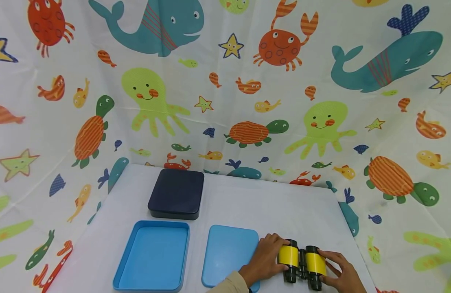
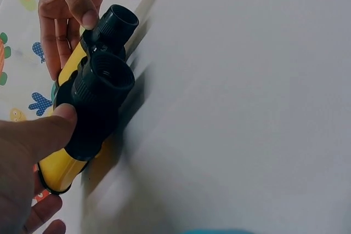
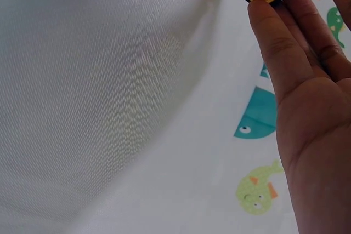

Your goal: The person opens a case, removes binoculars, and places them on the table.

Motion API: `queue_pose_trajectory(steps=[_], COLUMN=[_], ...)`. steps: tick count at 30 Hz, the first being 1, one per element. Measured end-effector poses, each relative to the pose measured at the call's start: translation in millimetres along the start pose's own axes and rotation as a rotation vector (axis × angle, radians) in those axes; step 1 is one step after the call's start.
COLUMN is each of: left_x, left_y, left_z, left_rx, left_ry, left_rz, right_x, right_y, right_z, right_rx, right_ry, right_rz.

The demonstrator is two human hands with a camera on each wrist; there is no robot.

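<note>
Binoculars: yellow and black, a pair of binoculars (image 1: 302,260) at five o'clock in the head view, right between two hands, the narrow black eyepieces toward six o'clock!
Left hand: in from nine o'clock comes the left hand (image 1: 263,258), pinching the left barrel between a fingertip at its eleven o'clock and the thumb toward eight.
Left thumb up close: the left wrist view catches it pressed against the black housing, the other fingertips down by the yellow band.
Right hand: over between three and four o'clock of the binoculars, the right hand (image 1: 344,273) has the right barrel pinched, fingertip at one o'clock, thumb at five.
Right fingers up close: a fingertip meets the yellow end at one o'clock in the right wrist view; most of the barrel is out of that picture.
Barrels to table: shadows on the white table (image 1: 266,207), but touching or lifted, you can't tell.
Blue panel: at the binoculars' nine o'clock lies a flat blue panel (image 1: 229,252), the left hand crossing its edge.
Blue tray: farther along nine o'clock, a shallow blue tray (image 1: 157,252).
Dark case: out at ten o'clock, a dark case (image 1: 176,193).
Backdrop: past twelve o'clock, a sea-creature cloth (image 1: 218,91), whales, crabs, turtles and all!
</note>
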State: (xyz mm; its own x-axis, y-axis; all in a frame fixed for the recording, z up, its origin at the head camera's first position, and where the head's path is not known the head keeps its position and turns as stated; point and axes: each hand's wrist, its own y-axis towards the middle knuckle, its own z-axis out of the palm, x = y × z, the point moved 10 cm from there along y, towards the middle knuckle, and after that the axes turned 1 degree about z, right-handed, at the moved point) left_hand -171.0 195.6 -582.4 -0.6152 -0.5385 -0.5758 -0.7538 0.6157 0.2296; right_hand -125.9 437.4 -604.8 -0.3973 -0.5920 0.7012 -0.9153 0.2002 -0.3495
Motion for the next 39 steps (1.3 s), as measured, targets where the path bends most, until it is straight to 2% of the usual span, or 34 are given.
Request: queue_pose_trajectory(steps=[10, 16, 25, 30, 34, 39], left_x=[3.8, 3.2, 3.2, 7.1, 10.0, 12.2], left_y=[3.3, 3.6, 1.5, 0.6, 1.2, 0.0], left_z=[0.0, -3.1, -5.1, -11.0, -15.4, -21.0], left_rx=[0.020, 0.015, 0.023, 0.030, 0.037, 0.023], left_ry=[-0.005, 0.015, -0.002, -0.014, -0.019, -0.006], left_rz=[-0.027, -0.022, -0.009, -0.037, -0.051, -0.038], right_x=[1, 4, 16, 25, 33, 39], right_y=[-0.9, -2.2, -9.2, -9.9, -10.9, -8.7], right_z=[1, 1, -3, -4, -4, -1], right_rx=[0.002, 0.006, -0.033, -0.051, -0.060, -0.060], right_ry=[0.007, -0.005, -0.046, -0.056, -0.092, -0.158], right_rz=[0.014, 0.011, -0.017, -0.017, -0.032, -0.049])
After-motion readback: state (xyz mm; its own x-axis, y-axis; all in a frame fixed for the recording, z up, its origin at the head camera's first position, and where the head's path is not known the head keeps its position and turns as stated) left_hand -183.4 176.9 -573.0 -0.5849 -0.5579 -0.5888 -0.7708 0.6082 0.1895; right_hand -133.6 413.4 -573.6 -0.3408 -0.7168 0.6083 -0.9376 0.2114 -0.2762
